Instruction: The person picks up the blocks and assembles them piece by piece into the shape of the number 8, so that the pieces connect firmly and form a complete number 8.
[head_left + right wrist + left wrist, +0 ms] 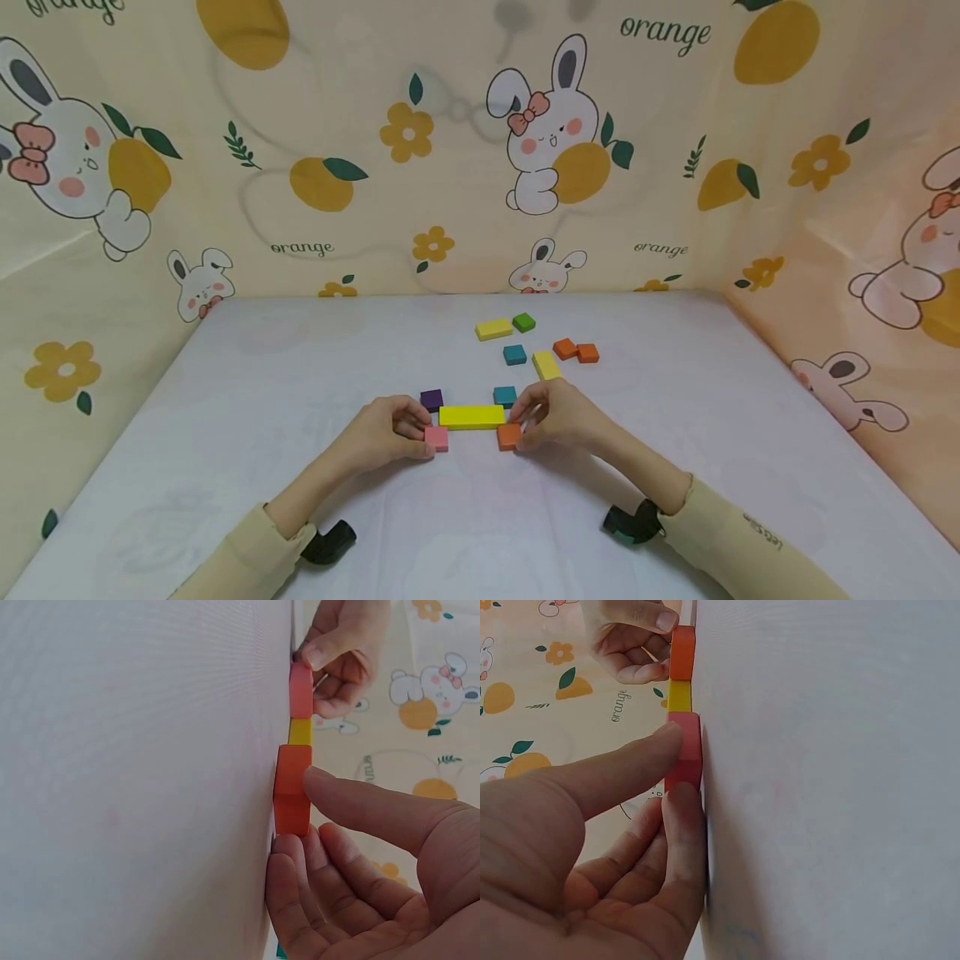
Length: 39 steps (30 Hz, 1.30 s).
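A long yellow block (472, 417) lies crosswise on the white table. My left hand (392, 429) pinches a pink block (437, 439) between thumb and finger at the yellow block's near left corner. At the near right corner, an orange block (508, 437) is held the same way by my right hand (561, 414). Behind the long block's left end sits a purple block (431, 400), and behind its right end a teal block (505, 397). The left wrist view shows the left thumb (630, 766) on the pink block; the right wrist view shows the right thumb (375, 806) against the orange one.
Past the right hand lie a yellow block (546, 364), a second teal block (514, 355) and two orange blocks, one at the right (588, 353). Farther back are another yellow block (493, 329) and a green block (524, 322). A printed cloth (450, 183) hangs behind the table.
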Each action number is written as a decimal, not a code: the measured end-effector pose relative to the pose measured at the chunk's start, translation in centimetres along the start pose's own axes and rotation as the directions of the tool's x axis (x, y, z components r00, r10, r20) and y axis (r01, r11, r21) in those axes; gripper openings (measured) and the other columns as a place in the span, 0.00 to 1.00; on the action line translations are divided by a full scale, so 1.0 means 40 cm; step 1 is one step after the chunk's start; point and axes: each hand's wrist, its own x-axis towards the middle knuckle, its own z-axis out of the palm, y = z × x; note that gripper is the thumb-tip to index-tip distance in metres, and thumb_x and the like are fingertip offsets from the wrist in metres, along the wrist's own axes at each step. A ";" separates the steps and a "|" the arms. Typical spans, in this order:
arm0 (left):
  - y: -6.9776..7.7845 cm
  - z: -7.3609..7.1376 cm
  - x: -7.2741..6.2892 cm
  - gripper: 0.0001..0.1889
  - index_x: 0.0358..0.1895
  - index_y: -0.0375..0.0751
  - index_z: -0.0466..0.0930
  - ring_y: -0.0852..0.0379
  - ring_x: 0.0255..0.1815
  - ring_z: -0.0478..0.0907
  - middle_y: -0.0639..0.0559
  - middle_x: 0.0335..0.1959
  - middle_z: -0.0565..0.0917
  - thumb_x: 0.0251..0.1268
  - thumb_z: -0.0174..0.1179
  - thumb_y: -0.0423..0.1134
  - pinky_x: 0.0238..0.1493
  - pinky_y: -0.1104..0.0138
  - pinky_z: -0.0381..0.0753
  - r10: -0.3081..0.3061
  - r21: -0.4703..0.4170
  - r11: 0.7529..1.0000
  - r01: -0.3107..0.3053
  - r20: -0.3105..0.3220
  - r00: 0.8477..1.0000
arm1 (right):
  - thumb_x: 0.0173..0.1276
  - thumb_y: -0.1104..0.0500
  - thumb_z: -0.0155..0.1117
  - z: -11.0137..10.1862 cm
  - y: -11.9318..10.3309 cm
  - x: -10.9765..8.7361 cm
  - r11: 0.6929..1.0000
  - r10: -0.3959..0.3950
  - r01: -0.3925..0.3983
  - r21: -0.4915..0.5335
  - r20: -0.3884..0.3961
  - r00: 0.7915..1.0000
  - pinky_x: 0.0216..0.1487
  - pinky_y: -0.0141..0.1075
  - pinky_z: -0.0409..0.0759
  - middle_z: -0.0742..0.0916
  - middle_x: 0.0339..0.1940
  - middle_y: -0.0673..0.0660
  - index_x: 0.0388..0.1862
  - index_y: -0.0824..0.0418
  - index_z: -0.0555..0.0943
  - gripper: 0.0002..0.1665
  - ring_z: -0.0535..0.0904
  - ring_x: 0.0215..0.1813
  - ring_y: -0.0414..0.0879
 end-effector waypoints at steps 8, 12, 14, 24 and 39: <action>0.004 0.000 0.000 0.19 0.44 0.39 0.80 0.57 0.36 0.81 0.53 0.35 0.84 0.49 0.77 0.35 0.45 0.61 0.81 0.011 0.003 1.000 -0.011 -0.006 1.000 | 0.47 0.68 0.82 0.001 0.000 0.000 1.000 0.013 -0.013 0.006 0.001 1.000 0.36 0.37 0.80 0.86 0.35 0.53 0.36 0.60 0.85 0.17 0.79 0.33 0.50; 0.005 0.000 -0.001 0.19 0.43 0.39 0.80 0.56 0.36 0.82 0.52 0.35 0.84 0.48 0.77 0.34 0.45 0.61 0.81 0.016 -0.001 1.000 -0.016 -0.011 1.000 | 0.47 0.68 0.82 0.001 0.002 0.001 1.000 0.009 -0.009 0.008 0.002 1.000 0.36 0.37 0.80 0.86 0.35 0.53 0.36 0.60 0.85 0.17 0.79 0.33 0.50; 0.005 0.001 -0.001 0.19 0.43 0.39 0.80 0.56 0.36 0.82 0.52 0.35 0.84 0.48 0.77 0.34 0.45 0.61 0.81 0.016 -0.002 1.000 -0.016 -0.013 1.000 | 0.47 0.68 0.82 0.001 0.004 0.002 1.000 0.006 -0.006 0.006 0.003 1.000 0.37 0.37 0.80 0.86 0.35 0.53 0.36 0.60 0.85 0.17 0.79 0.33 0.50; 0.010 0.001 -0.003 0.19 0.44 0.38 0.80 0.56 0.35 0.81 0.52 0.35 0.83 0.48 0.77 0.34 0.43 0.63 0.81 0.006 -0.001 1.000 -0.006 -0.018 1.000 | 0.47 0.67 0.82 0.001 0.003 -0.001 1.000 -0.003 0.003 -0.003 0.004 1.000 0.36 0.38 0.80 0.86 0.34 0.53 0.36 0.60 0.85 0.17 0.79 0.32 0.50; 0.012 0.001 -0.002 0.19 0.43 0.39 0.80 0.56 0.35 0.81 0.52 0.35 0.83 0.47 0.78 0.34 0.43 0.63 0.81 -0.003 0.008 1.000 0.003 -0.025 1.000 | 0.48 0.68 0.81 0.002 0.002 0.000 1.000 -0.002 0.002 0.006 0.005 1.000 0.34 0.36 0.79 0.86 0.34 0.53 0.36 0.61 0.85 0.17 0.78 0.31 0.49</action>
